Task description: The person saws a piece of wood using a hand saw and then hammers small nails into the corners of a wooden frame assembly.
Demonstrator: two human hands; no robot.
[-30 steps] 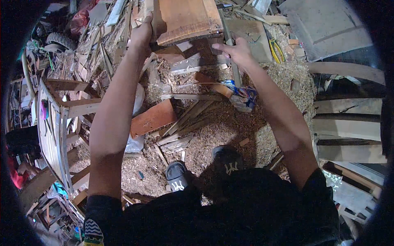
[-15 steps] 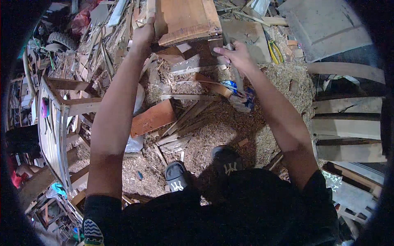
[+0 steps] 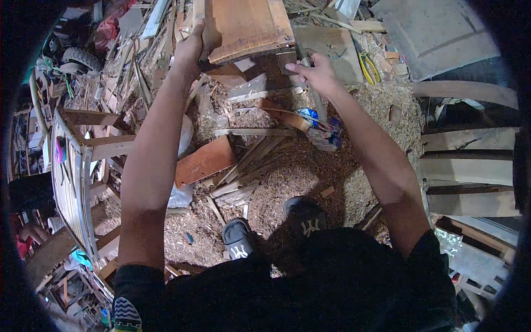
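A brown wooden box-like piece (image 3: 249,27) is held out in front of me at the top of the view, its far end cut off by the frame. Along its left side, my left hand (image 3: 190,50) is closed around the edge, thumb up against a pale strip. My right hand (image 3: 319,76) grips the near right corner, its thumb pointing left across the wood and its fingers partly hidden behind the side. Below the box lie wood offcuts and an orange-brown block (image 3: 206,161) on the sawdust.
Yellow-handled pliers (image 3: 369,68) lie right of my right hand, by a grey board (image 3: 437,33). Curved wooden slats (image 3: 470,141) line the right side. A wooden frame (image 3: 83,146) stands at left. A blue-and-white plastic wrapper (image 3: 323,133) and my sandals (image 3: 239,238) are on the shavings.
The wooden piece has shifted slightly to the left and away from me, with both hands still on it. Nothing else has clearly moved.
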